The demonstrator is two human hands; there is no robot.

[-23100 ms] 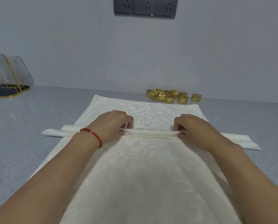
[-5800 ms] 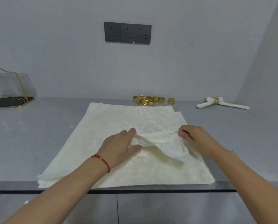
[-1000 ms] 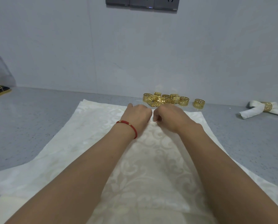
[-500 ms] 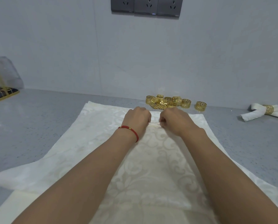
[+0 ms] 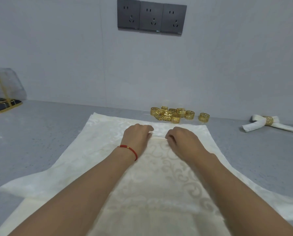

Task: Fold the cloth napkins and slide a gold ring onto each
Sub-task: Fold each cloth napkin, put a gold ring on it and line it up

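Where both hands [image 5: 159, 138] pinch: cream damask napkin [image 5: 167, 176], narrow fold.

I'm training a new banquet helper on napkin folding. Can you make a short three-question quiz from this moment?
1. True or false: a finished napkin with a gold ring on it already lies at the right of the counter.
2. Which cloth do the left hand and right hand pinch? A) the finished one B) the cream patterned napkin spread in front C) none
3. Fill in: the pile of loose gold rings lies next to the ____, beyond the far edge of the spread napkin.

Key: 1 true; 2 B; 3 wall.
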